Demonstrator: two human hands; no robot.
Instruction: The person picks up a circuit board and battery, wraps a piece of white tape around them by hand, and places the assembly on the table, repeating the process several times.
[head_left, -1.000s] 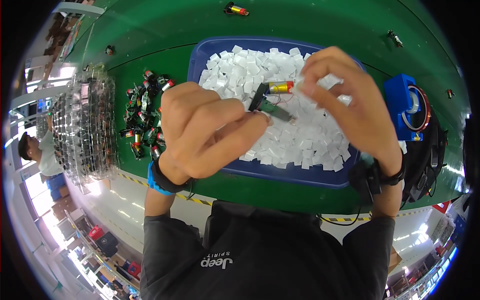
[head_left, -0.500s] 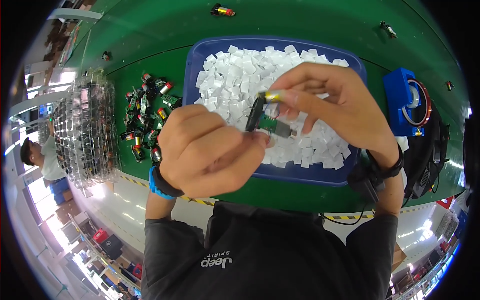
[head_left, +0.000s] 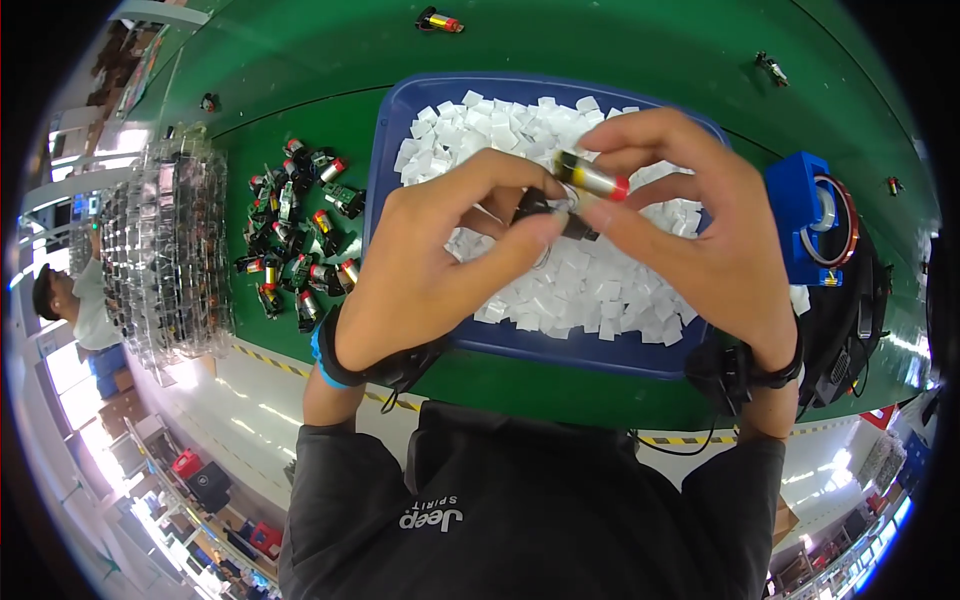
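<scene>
Left hand [head_left: 440, 270] and right hand [head_left: 700, 235] pinched shut together on small cylindrical component [head_left: 590, 178], above blue tray [head_left: 385, 150] of white squares [head_left: 580, 290] on green counter [head_left: 300, 70].

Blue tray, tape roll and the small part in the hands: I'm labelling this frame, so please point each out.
blue tray [head_left: 560, 352]: head view, bare front rim.
tape roll [head_left: 836, 222]: head view, orange ring in its blue holder.
small part [head_left: 592, 178]: head view, yellowish barrel held by both hands.
</scene>
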